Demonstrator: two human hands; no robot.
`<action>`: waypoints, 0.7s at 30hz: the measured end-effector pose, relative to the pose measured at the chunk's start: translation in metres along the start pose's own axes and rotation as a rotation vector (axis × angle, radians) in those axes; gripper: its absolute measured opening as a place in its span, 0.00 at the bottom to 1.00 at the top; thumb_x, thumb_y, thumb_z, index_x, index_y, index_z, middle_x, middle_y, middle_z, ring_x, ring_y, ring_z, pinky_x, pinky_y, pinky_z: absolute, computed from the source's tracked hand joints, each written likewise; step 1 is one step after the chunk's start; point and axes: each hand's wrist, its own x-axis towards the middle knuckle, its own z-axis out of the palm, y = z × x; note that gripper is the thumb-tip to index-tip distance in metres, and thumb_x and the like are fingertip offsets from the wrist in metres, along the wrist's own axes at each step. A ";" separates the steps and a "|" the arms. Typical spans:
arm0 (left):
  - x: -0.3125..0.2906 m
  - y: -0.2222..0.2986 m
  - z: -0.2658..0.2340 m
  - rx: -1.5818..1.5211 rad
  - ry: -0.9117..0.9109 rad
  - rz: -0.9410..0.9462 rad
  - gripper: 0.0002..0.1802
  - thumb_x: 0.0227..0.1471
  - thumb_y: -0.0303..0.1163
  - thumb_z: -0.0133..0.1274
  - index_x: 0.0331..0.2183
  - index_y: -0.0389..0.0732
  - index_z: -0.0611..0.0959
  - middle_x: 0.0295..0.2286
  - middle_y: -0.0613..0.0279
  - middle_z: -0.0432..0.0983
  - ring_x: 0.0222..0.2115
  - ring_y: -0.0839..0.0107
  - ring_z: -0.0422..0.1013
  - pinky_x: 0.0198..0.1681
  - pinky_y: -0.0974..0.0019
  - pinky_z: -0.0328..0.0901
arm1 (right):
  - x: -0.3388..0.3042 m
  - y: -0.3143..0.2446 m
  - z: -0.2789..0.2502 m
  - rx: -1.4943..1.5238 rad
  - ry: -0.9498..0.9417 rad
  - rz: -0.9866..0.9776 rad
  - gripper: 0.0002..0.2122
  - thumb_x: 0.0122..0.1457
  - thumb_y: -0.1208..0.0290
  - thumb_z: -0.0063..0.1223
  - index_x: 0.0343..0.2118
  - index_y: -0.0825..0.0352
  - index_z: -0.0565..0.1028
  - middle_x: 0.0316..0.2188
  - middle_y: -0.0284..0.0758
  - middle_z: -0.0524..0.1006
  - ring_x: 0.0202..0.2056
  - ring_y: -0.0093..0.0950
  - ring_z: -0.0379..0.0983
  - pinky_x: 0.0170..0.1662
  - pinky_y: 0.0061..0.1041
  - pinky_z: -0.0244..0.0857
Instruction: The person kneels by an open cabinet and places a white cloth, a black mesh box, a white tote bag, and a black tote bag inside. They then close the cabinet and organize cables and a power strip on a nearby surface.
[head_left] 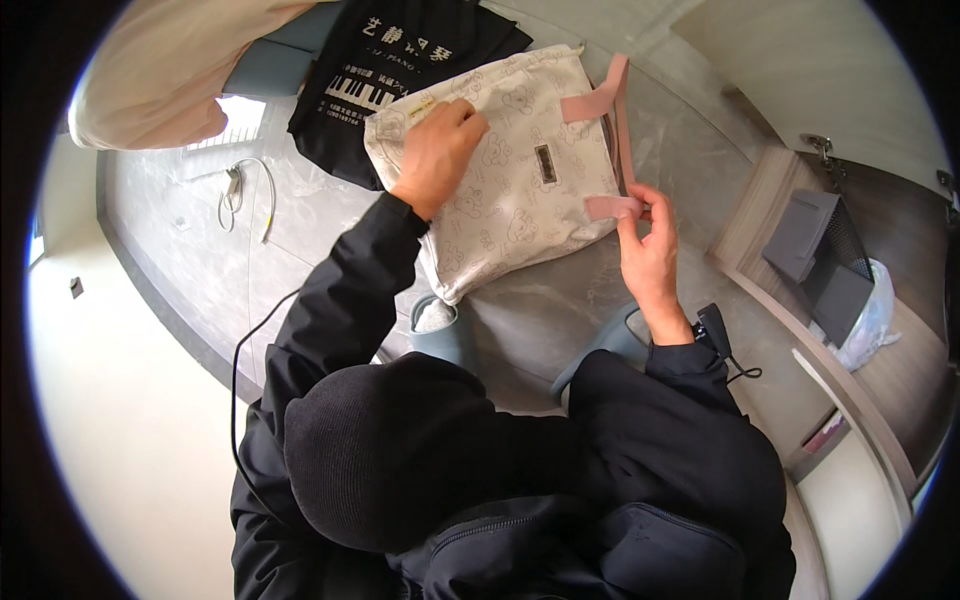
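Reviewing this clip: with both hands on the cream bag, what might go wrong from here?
The right hand pinches only the tip of a pink strap, so it may slip free. The left hand presses one corner of the cream bag, so a pull could drag it across the black bag lying partly underneath.

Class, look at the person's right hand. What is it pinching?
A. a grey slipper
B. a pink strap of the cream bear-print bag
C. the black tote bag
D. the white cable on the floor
B: the right hand pinches the pink strap of the cream bear-print bag.
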 end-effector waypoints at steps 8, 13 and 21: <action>0.026 -0.038 -0.004 0.158 -0.231 0.420 0.12 0.53 0.28 0.56 0.41 0.42 0.84 0.36 0.62 0.76 0.42 0.61 0.75 0.46 0.59 0.72 | -0.007 0.004 -0.004 0.055 -0.033 0.124 0.14 0.69 0.76 0.57 0.55 0.69 0.76 0.47 0.36 0.79 0.42 0.25 0.75 0.46 0.26 0.71; 0.027 -0.044 0.013 0.196 -0.314 0.413 0.11 0.53 0.28 0.55 0.40 0.39 0.84 0.37 0.60 0.74 0.43 0.60 0.74 0.47 0.58 0.71 | -0.007 0.002 -0.004 0.081 -0.056 0.147 0.13 0.69 0.76 0.56 0.55 0.69 0.77 0.46 0.36 0.80 0.43 0.25 0.75 0.47 0.26 0.71; 0.025 -0.048 0.014 0.029 -0.208 0.312 0.05 0.53 0.28 0.60 0.33 0.37 0.83 0.34 0.59 0.75 0.40 0.57 0.75 0.42 0.56 0.71 | -0.008 0.004 -0.004 0.144 -0.020 0.122 0.13 0.67 0.77 0.57 0.53 0.69 0.78 0.45 0.39 0.82 0.42 0.30 0.78 0.45 0.29 0.73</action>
